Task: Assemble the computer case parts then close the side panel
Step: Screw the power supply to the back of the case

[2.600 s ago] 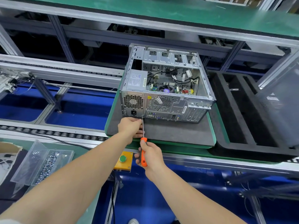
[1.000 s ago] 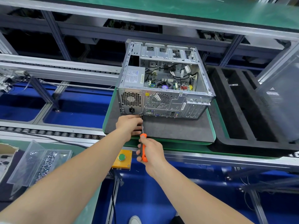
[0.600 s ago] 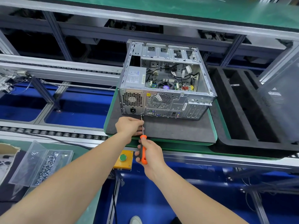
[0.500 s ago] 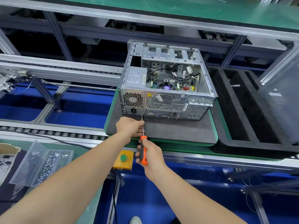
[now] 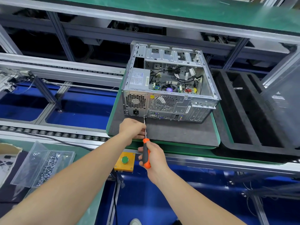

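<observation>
An open metal computer case (image 5: pixel 168 82) lies on its side on a grey padded pallet (image 5: pixel 175 133), its rear panel facing me and the motherboard and power supply exposed. My right hand (image 5: pixel 152 157) grips the orange and black handle of a screwdriver (image 5: pixel 145 153). The thin shaft runs up to the lower edge of the rear panel, just right of the power socket. My left hand (image 5: pixel 132 129) pinches the shaft close to the tip. The side panel is off the case.
A clear plastic box of screws (image 5: pixel 43 164) sits at the lower left on the green bench. A yellow box with a green button (image 5: pixel 125 161) hangs under the pallet's front edge. Black foam trays (image 5: pixel 243 114) lie to the right, roller conveyor rails to the left.
My hands and the screwdriver stay at the same screw spot on the rear panel. The right hand's grip on the handle shifts slightly; the view wobbles a little.
</observation>
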Action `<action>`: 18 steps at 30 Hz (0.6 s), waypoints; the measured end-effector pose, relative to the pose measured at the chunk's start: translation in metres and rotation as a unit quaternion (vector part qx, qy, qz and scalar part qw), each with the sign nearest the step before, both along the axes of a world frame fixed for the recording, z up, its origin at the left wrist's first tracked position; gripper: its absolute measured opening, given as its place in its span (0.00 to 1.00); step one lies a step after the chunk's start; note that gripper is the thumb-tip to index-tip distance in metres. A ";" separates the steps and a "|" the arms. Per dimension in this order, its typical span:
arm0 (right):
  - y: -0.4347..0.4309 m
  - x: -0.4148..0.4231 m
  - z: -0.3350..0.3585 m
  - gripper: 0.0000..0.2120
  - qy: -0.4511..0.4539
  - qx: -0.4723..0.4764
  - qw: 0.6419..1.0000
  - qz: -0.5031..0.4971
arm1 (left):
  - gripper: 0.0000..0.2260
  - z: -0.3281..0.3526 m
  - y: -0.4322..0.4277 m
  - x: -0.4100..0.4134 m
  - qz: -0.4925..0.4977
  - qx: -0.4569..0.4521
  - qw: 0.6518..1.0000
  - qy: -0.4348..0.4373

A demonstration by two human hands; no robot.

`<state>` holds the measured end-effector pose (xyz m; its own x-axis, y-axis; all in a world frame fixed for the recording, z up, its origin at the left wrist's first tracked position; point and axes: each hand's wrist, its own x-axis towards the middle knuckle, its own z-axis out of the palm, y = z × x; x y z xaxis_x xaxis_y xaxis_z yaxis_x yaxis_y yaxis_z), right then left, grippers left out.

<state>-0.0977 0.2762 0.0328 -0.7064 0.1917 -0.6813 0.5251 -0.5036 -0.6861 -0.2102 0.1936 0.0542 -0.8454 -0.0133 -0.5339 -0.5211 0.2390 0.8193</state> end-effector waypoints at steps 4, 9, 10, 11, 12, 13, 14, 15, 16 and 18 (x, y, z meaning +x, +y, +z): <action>0.000 0.001 0.000 0.09 -0.003 -0.003 1.000 -0.001 | 0.04 0.000 0.000 -0.001 -0.006 -0.006 1.000 -0.003; 0.001 0.003 -0.001 0.08 -0.004 0.006 1.000 0.002 | 0.05 -0.001 -0.002 -0.001 -0.020 -0.011 1.000 -0.014; 0.001 0.004 -0.001 0.08 -0.005 0.007 1.000 0.002 | 0.05 -0.001 -0.003 -0.001 -0.022 -0.009 1.000 -0.016; 0.001 0.005 -0.001 0.08 -0.005 0.007 1.000 0.002 | 0.05 -0.001 -0.003 -0.002 -0.024 -0.007 1.000 -0.018; 0.001 0.005 -0.001 0.08 -0.003 0.007 1.000 0.002 | 0.05 -0.001 -0.004 -0.002 -0.023 -0.006 1.000 -0.018; 0.002 0.005 -0.001 0.08 0.000 0.007 1.000 0.000 | 0.05 -0.002 -0.004 -0.002 -0.021 -0.005 1.000 -0.017; 0.002 0.004 -0.001 0.08 0.001 0.007 1.000 -0.001 | 0.05 -0.002 -0.004 -0.002 -0.019 -0.004 1.000 -0.016; 0.002 0.003 0.000 0.08 0.001 0.007 1.000 -0.002 | 0.05 -0.003 -0.004 -0.002 -0.016 -0.002 1.000 -0.013; 0.002 0.002 0.001 0.08 -0.001 0.007 1.000 -0.003 | 0.05 -0.004 -0.004 -0.003 -0.014 -0.001 1.000 -0.009; 0.001 0.000 0.001 0.08 -0.004 0.007 1.000 -0.006 | 0.05 -0.007 -0.004 -0.003 -0.011 -0.001 1.000 -0.002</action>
<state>-0.0974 0.2774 0.0341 -0.6985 0.2103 -0.6840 0.5244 -0.4999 -0.6893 -0.2134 0.1894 0.0475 -0.8430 0.0031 -0.5379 -0.5198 0.2523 0.8161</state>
